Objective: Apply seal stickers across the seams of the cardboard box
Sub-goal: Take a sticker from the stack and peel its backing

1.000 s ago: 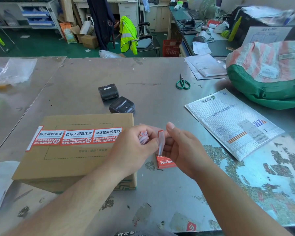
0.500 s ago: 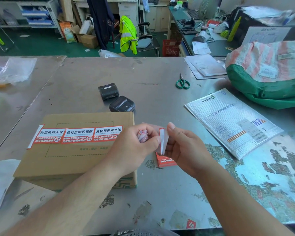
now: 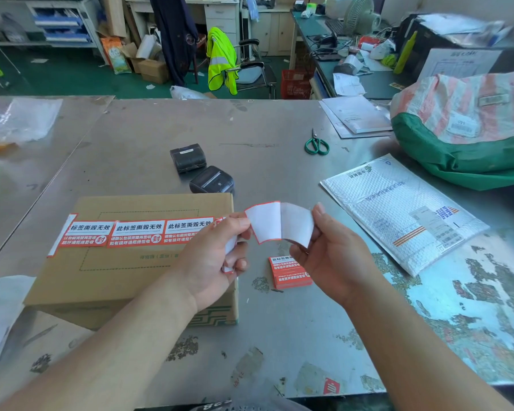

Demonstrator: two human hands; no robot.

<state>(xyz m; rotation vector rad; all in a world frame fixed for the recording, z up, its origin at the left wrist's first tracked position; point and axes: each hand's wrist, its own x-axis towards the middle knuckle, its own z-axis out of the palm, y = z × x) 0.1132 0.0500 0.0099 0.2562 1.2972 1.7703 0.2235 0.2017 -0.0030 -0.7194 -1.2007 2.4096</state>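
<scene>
So the cardboard box point(image 3: 125, 262) sits on the near left of the metal table point(image 3: 279, 173). It's got three red-and-white seal stickers point(image 3: 137, 232) stuck in a row across its top, running out to the left edge.

Both hands are up just right of the box. The left hand point(image 3: 217, 256) pinches the left edge of a red-bordered sticker point(image 3: 264, 222), blank side facing up, with some white paper scraps point(image 3: 230, 247) tucked in its curled fingers. The right hand point(image 3: 330, 256) pinches the right end of the backing paper point(image 3: 298, 226). The two pieces meet in the middle.

A little stack of stickers point(image 3: 291, 271) lies on the table right under the hands. Further back are two small black printers point(image 3: 212, 180) and green scissors point(image 3: 316, 143). There's a bubble mailer point(image 3: 398, 209) off to the right.
</scene>
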